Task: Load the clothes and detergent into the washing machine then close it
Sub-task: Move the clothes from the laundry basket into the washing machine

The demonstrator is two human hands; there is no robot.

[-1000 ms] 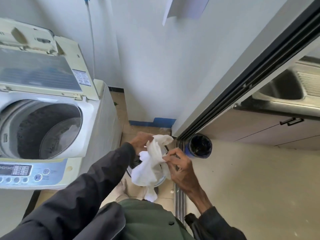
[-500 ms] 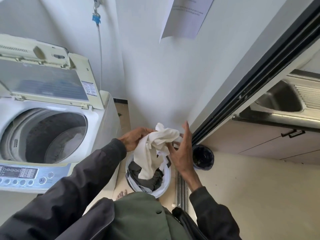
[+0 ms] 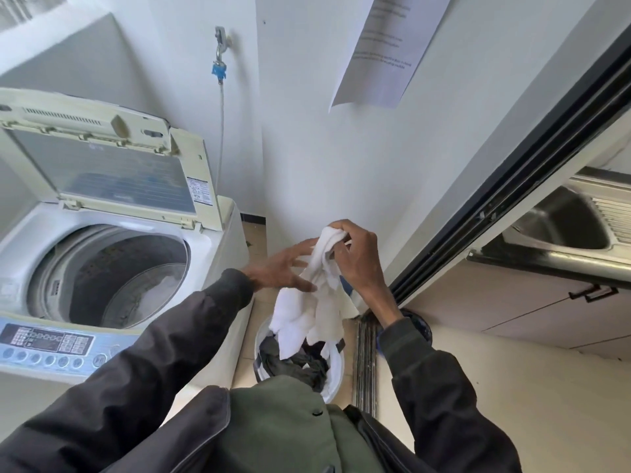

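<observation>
A white garment [image 3: 314, 302] hangs above a white laundry basket [image 3: 336, 373] on the floor, which holds dark clothes [image 3: 300, 365]. My right hand [image 3: 358, 257] grips the garment's top end, fingers curled round it. My left hand [image 3: 283, 268] lies against the cloth's left side with fingers spread and straight. The top-loading washing machine [image 3: 218, 240] stands at the left with its lid [image 3: 112, 165] raised and its drum [image 3: 116, 274] open; a little pale cloth shows inside.
The machine's control panel [image 3: 47, 346] faces me at lower left. A sliding door track [image 3: 365, 353] runs along the floor right of the basket, with a dark round bin [image 3: 421, 327] beside it. A steel sink [image 3: 563, 223] and cabinet sit at right. A hose [image 3: 220, 131] hangs on the wall.
The white garment has been lifted higher out of the basket. My right hand took hold of its top; my left hand let go and now lies spread against it.
</observation>
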